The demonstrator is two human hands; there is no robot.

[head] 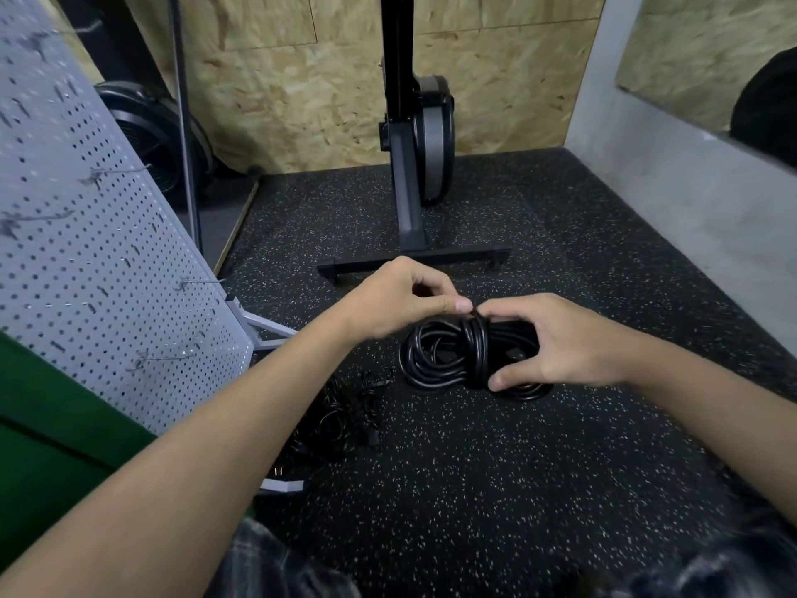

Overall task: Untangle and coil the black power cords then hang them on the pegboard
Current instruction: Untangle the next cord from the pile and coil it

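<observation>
Our two bare forearms reach out over the black, white-flecked rubber floor (474,468), wrists bent slightly inward so the hands meet. Our right hand (560,343) grips the right end of a coiled black power cord (435,356), fingers curled over the top and thumb hooked beneath. The coil is held above the floor and bound round its middle by several turns of its own cable. Our left hand (405,304) is raised just above that wrap, thumb and forefinger pinching a strand at its top. Below our left wrist, a loose tangle of thin black cords (340,416) lies on the floor. To the left leans a grey perforated metal pegboard (108,252) set with wire hooks. Beyond stand a black upright machine on a T-shaped foot (414,166) and a chipboard wall (302,79).
</observation>
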